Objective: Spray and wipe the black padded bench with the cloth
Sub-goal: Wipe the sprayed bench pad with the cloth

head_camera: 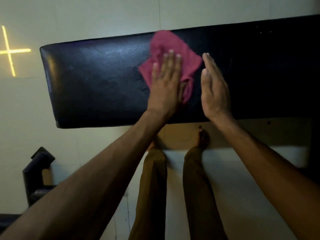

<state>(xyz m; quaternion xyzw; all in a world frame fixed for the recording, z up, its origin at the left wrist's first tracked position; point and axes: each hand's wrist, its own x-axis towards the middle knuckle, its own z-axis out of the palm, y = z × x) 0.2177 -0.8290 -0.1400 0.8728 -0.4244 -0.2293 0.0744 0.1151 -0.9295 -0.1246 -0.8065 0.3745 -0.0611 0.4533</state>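
A long black padded bench (97,87) runs across the view, its left end glossy in the light. A pink cloth (167,44) lies spread on the middle of the pad. My left hand (165,84) presses flat on the cloth, fingers together and pointing away from me. My right hand (213,87) is held edge-on just right of the cloth, fingers straight, with nothing in it. No spray bottle is in view.
Pale tiled floor surrounds the bench. A yellow cross of light (8,51) marks the floor at far left. A dark metal frame part (37,172) stands at lower left. My legs in brown trousers (152,187) and bare feet stand below the bench's near edge.
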